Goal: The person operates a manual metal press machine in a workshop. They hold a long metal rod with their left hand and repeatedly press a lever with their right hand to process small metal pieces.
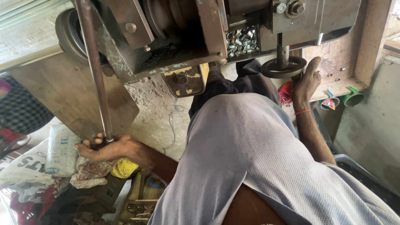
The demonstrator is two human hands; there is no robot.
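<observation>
My left hand [109, 148] is closed around the lower end of a long steel rod [95, 66] that slants up to the top of the frame, past a worn metal machine [166, 37]. My right hand [307, 81] reaches up and rests on the rim of a small black handwheel [284, 67] hanging under the machine on a short shaft. Its fingers curl around the wheel's right side. A red thread circles that wrist. My grey shirt fills the lower middle of the view.
A tray of several small shiny metal rings [241, 41] sits inside the machine. White printed sacks and rags [50, 162] lie at the lower left beside a yellow object [123, 167]. Coloured funnels [343, 100] stand on a ledge at right. Rough concrete floor lies below.
</observation>
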